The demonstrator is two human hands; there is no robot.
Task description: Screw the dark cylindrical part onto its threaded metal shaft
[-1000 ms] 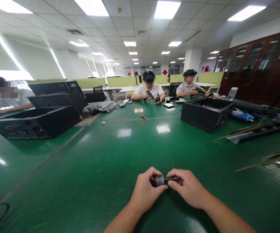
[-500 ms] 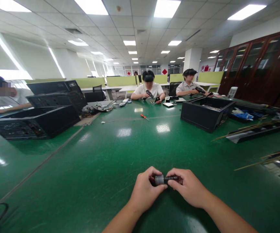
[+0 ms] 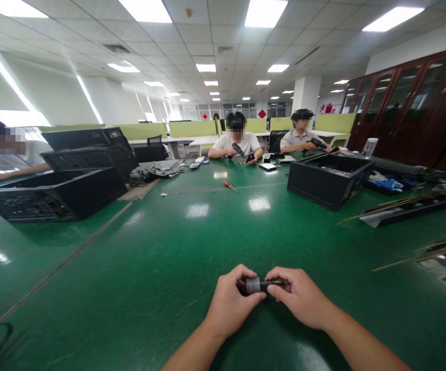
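Note:
A short grey metal cylinder [image 3: 252, 285] lies in my left hand [image 3: 228, 301], clasped between the thumb and curled fingers. Out of its right end comes a dark, ridged rod [image 3: 272, 283], like a threaded or stepped shaft, in line with the cylinder. My right hand [image 3: 302, 299] pinches this rod between thumb and fingers, which cover its far end. Whether cylinder and rod are one piece or two cannot be made out. Both hands are close together, low over the green table [image 3: 161, 257].
An orange screwdriver [image 3: 228, 185] lies mid-table. Black computer cases [image 3: 311, 183] stand right, with more cases [image 3: 52, 201] left. Thin yellowish rods [image 3: 396, 203] jut in from the right. Two people [image 3: 236, 141] sit opposite with dark power tools [image 3: 238, 149]; another person leans in at far left.
My hands stay in nearly the same place. Slightly more of the dark rod shows between cylinder and right fingers, the cylinder having shifted a touch to the left.

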